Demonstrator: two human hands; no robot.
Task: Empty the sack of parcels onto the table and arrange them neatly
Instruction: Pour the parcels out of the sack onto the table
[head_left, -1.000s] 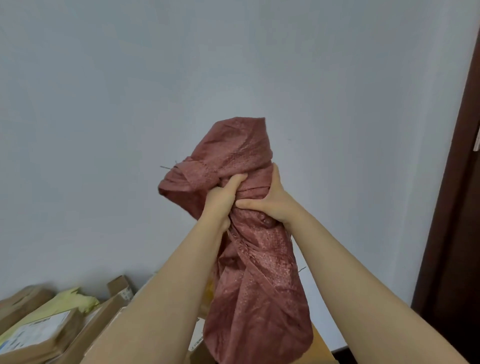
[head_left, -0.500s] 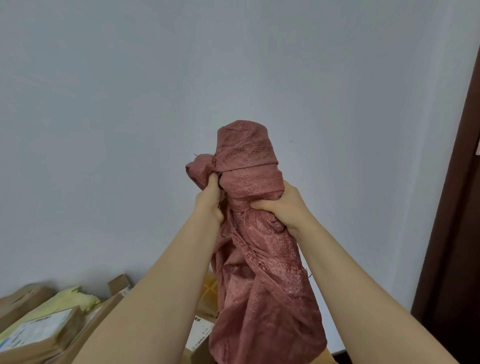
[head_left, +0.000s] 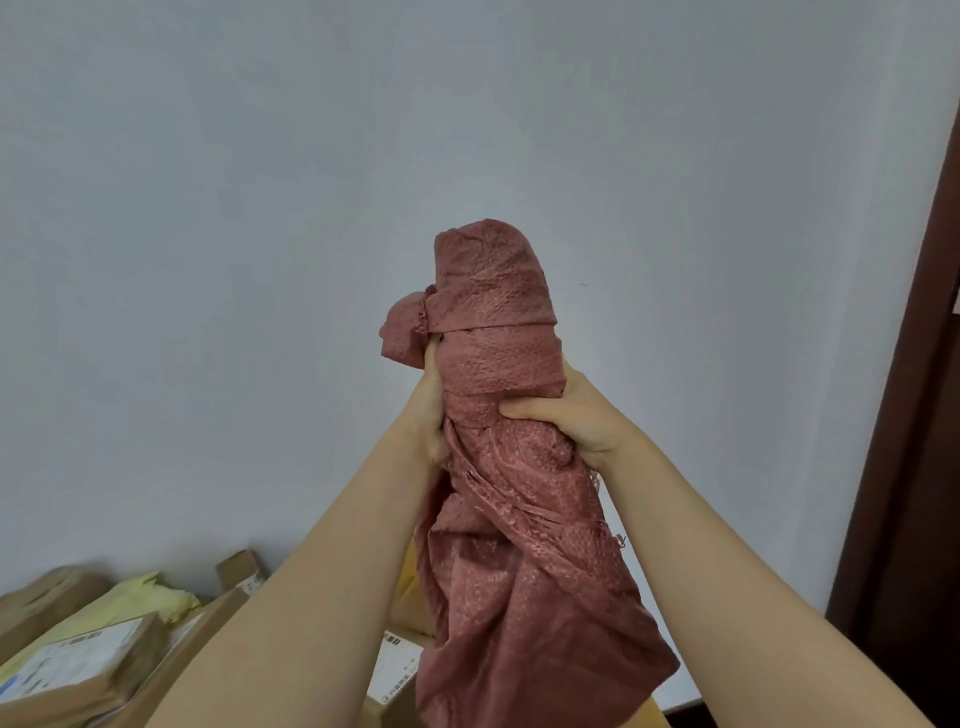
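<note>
Sack position: I hold the sack (head_left: 498, 364) raised at the centre of the view, in front of the wall (head_left: 260, 260); rolled end toward 12 o'clock, loose tail hanging toward 6 o'clock
Left hand: my left hand (head_left: 428, 415) grips the sack's 9 o'clock side, fingers curled into the cloth just under a bunched lump
Right hand: my right hand (head_left: 576, 421) grips the 3 o'clock side, thumb across the front, fingers wrapped out of sight behind
Material: woven cloth, soft and limp; it creases, twists and wraps on itself, with frayed strands at the middle
Weight: judged light; the tail hangs slack and shows no bulge of a parcel, so it looks empty
Surface: the weave looks slick; judged likely to slide through a loose palm
Hold point: the wrapped band between my hands, where the layers are thickest; the tail gives no firm purchase
Parcels: parcels (head_left: 88, 660) lie at 7 to 8 o'clock, with more behind the tail at 6 o'clock; brown cartons, some with white labels, and one yellow soft bag
Parcel handling: cartons judged stiff, to be taken by opposite edges; the yellow bag judged soft, to be lifted from below
Task state: emptying judged done; parcels overlap at angles, so arranging is not yet done
</note>
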